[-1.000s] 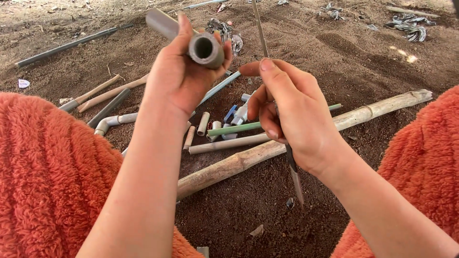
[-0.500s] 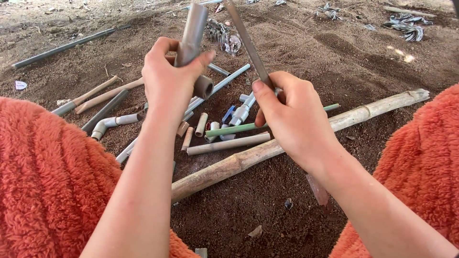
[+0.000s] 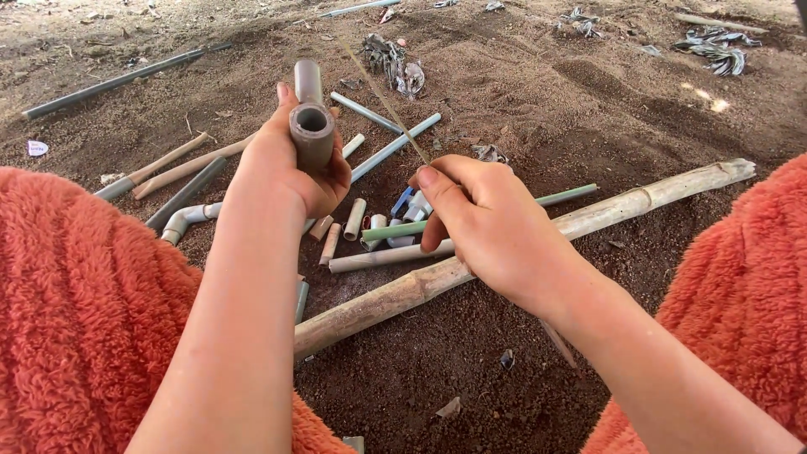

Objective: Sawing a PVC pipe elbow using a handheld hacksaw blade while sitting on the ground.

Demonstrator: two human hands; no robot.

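Seen from my head camera, above bare brown soil: my left hand point(image 3: 290, 172) is closed around a short grey pipe piece with a socket end point(image 3: 310, 126), held upright in front of me, its open mouth turned toward the camera. The fingers wrap the back of it and the thumb presses along its left side, so the grip is full and firm.

My right hand point(image 3: 487, 223) is pinched shut on a thin blade-like strip point(image 3: 391, 105), thumb on top and fingers curled beneath. The strip runs up and left from my fingertips, passing just to the right of the pipe piece; I cannot tell whether the two touch. A dull end of it shows below my wrist.

Under my hands, on the ground, lies a long pale bamboo pole point(image 3: 504, 252), slanting from lower left to upper right. Beside it sit a green rod point(image 3: 479, 214), a scatter of short pipe offcuts point(image 3: 355, 219), a grey elbow fitting point(image 3: 185, 220) and several long grey pipes point(image 3: 113, 81). Crumpled dry leaves point(image 3: 395, 63) lie farther off. My knees, in fuzzy orange fabric point(image 3: 76, 311), frame both sides.
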